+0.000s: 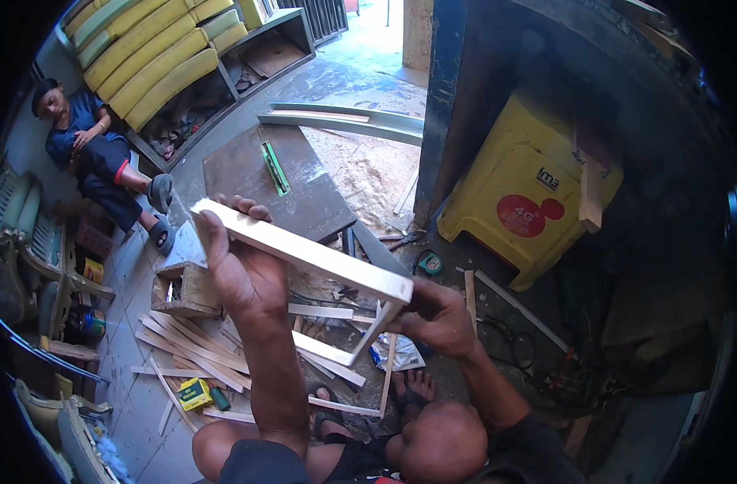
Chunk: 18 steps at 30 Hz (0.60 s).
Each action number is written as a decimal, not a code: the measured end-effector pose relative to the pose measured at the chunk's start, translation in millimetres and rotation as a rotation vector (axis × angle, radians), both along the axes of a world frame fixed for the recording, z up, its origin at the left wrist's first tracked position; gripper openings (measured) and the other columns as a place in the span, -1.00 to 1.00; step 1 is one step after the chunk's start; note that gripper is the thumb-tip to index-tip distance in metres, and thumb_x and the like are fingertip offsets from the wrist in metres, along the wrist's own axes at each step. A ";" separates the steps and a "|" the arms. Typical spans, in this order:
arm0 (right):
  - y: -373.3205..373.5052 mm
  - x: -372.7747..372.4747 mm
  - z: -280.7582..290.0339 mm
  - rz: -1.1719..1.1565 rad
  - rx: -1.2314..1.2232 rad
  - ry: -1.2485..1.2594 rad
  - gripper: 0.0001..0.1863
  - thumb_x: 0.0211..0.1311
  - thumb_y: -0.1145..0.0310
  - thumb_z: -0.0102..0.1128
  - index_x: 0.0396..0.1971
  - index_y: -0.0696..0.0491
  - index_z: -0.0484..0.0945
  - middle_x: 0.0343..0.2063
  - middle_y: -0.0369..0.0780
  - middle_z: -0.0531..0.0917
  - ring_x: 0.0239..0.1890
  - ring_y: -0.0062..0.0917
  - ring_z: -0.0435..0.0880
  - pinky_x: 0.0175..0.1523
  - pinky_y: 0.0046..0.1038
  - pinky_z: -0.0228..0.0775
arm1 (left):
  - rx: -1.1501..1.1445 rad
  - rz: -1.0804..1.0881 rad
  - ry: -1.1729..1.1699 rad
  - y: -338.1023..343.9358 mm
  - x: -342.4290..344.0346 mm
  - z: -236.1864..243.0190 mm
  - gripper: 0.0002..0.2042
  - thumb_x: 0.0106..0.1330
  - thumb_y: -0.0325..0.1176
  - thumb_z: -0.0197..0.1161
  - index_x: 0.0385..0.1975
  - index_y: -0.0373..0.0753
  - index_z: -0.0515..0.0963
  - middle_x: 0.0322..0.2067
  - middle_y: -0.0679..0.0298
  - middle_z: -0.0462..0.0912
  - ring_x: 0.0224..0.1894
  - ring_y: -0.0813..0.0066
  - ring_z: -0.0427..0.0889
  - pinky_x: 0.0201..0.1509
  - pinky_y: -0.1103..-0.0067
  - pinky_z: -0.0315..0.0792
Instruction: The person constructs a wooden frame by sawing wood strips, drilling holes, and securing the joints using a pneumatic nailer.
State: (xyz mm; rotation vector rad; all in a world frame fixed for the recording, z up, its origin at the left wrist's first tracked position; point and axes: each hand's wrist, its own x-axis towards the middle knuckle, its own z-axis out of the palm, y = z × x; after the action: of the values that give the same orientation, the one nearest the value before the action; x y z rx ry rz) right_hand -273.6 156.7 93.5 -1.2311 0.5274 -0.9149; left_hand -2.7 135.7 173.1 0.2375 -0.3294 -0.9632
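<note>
My two hands hold up a pale, bare wooden frame (304, 252) of flat strips joined at corners, tilted above the floor. My left hand (251, 278) is closed around the far left end of its upper long strip, the thumb along one side and the fingers curling over the other. My right hand (442, 319) grips the right corner, where a short strip meets the long one. A second long strip runs below, and its left part is hidden behind my left forearm.
Wooden strips (199, 351) lie piled on the tiles, beside a wooden box (183, 290). A green tool (274, 169) lies on a dark board (231, 173). Pliers (405, 240) and a tape measure (430, 264) lie near a yellow stool (489, 185). A person (86, 141) sits at left.
</note>
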 end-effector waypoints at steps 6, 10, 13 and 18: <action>-10.2 -2.8 -9.8 -0.412 -0.298 0.215 -0.61 0.24 0.36 0.43 0.04 0.20 0.65 -0.12 -0.19 0.68 -0.10 -0.57 0.66 0.00 -0.50 0.52 | 0.491 0.046 0.182 5.9 -24.0 -67.6 -0.71 0.53 -0.17 0.17 -0.08 -0.32 0.49 -0.21 0.07 0.67 -0.08 0.24 0.69 0.04 0.29 0.62; -20.5 10.4 -31.9 -0.557 -0.235 0.230 -0.64 0.29 0.33 0.37 0.01 0.22 0.66 -0.21 -0.20 0.70 -0.16 -0.56 0.68 -0.14 -0.50 0.56 | 0.785 -0.143 -0.523 19.0 -36.7 -96.6 -0.75 0.54 -0.16 0.18 -0.24 -0.22 0.59 -0.34 0.19 0.71 -0.29 0.38 0.72 -0.22 0.41 0.58; -30.3 21.8 -28.7 -0.576 0.100 0.228 -0.66 0.32 0.31 0.33 -0.04 0.24 0.68 -0.32 -0.24 0.69 -0.35 -0.60 0.68 -0.34 -0.55 0.58 | 0.758 0.474 -1.551 22.1 -75.7 -89.2 -0.85 0.39 -0.33 0.31 -0.21 -0.28 0.64 -0.29 0.12 0.69 -0.26 0.20 0.66 -0.13 0.35 0.52; -50.7 49.7 -31.2 -0.486 0.391 0.239 -0.63 0.33 0.19 0.30 -0.14 0.25 0.70 -0.40 -0.25 0.67 -0.52 -0.60 0.64 -0.52 -0.51 0.63 | 0.370 0.633 -2.024 23.1 -75.6 -54.8 -0.78 0.20 -0.51 0.37 -0.15 -0.29 0.66 -0.18 0.11 0.67 -0.09 0.08 0.64 0.08 0.29 0.48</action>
State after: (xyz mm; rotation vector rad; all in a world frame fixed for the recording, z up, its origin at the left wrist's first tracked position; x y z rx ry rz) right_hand -223.9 106.1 62.3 -0.8685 1.1752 -1.0094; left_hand -78.4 158.8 118.3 1.5462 -1.7670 0.1943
